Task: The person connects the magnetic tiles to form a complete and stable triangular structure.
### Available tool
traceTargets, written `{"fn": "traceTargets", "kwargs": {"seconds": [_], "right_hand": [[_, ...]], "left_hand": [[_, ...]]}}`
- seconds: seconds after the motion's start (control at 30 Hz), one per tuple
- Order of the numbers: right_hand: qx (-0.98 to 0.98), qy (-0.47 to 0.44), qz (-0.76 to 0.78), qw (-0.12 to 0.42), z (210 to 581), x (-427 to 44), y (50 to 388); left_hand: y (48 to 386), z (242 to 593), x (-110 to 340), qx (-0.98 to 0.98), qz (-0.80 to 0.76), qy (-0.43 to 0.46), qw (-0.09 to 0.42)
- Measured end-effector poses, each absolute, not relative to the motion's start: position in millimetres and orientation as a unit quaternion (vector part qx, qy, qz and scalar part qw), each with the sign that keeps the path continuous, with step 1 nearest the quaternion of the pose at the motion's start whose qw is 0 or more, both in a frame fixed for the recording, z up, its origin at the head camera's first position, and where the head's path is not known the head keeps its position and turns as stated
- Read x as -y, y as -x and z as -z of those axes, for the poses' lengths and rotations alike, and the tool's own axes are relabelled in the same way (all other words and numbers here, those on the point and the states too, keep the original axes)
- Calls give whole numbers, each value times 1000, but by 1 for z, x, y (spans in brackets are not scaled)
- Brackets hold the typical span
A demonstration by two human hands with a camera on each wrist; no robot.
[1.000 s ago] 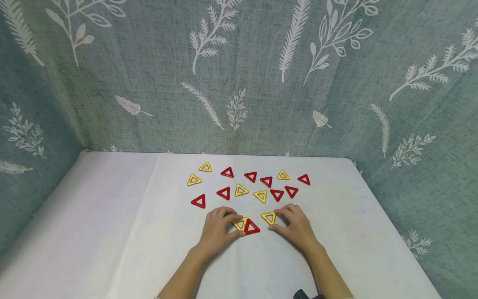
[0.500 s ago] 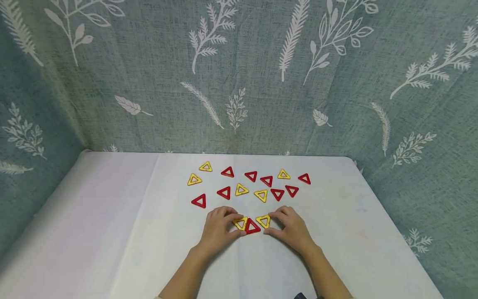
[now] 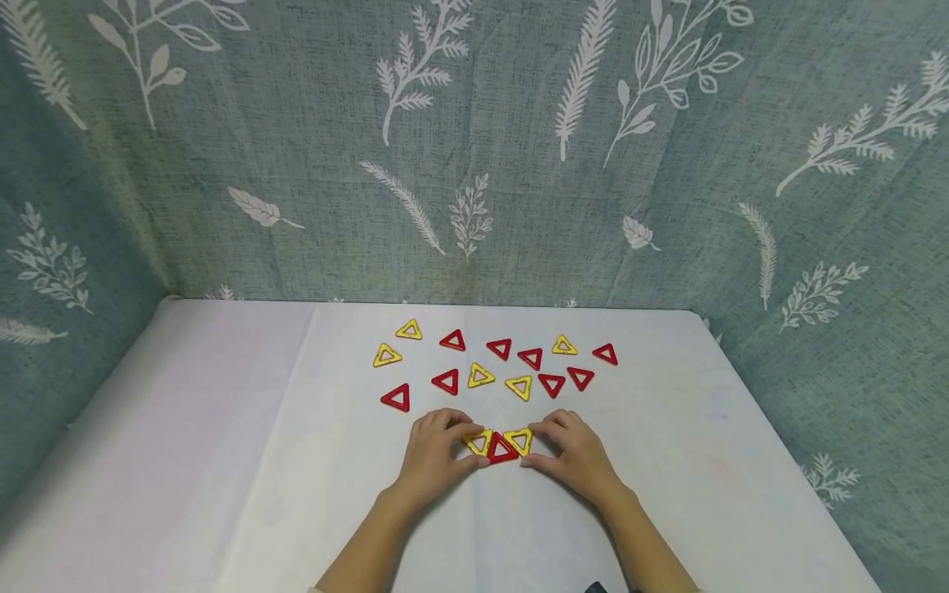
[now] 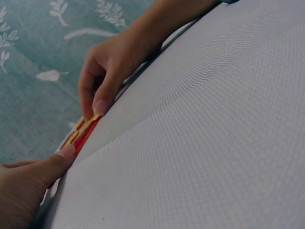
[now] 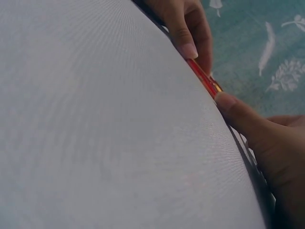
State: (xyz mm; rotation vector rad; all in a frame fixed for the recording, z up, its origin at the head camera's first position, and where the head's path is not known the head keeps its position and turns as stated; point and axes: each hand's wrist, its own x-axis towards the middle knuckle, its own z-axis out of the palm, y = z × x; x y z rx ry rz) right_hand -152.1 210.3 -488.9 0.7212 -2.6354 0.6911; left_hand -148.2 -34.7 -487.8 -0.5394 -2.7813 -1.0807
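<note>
In the head view my left hand [image 3: 436, 451] pinches a yellow triangle tile [image 3: 487, 438] between thumb and fingers, flat on the white table [image 3: 311, 494]. Against its right side lies a red triangle tile [image 3: 502, 459], point away from me. My right hand [image 3: 578, 455] pinches another yellow triangle tile [image 3: 527, 440] by its right side; its left side meets the red one, so the three form a row. All are open-centred frames. Both wrist views show the red tile [image 4: 85, 137] nearly edge-on between the thumbs; the yellow ones are partly hidden there.
Beyond my hands lie several loose red triangle tiles [image 3: 406, 398] and yellow triangle tiles [image 3: 530, 387], spread apart. A green leaf-patterned cloth [image 3: 334, 222] stands behind the table and along its sides. A small dark object [image 3: 596, 587] shows at the bottom edge, beside my right forearm.
My right hand has slid its yellow tile left and slightly toward me, closing the gap to the red tile. My left hand has stayed in place on its yellow tile.
</note>
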Motion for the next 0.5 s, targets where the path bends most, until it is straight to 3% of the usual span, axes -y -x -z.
{"fn": "traceTargets", "kwargs": {"seconds": [0.5], "right_hand": [[923,-219,-286,138,490,-207,153]], "left_hand": [[147,487,35,915,356,183,58]]}}
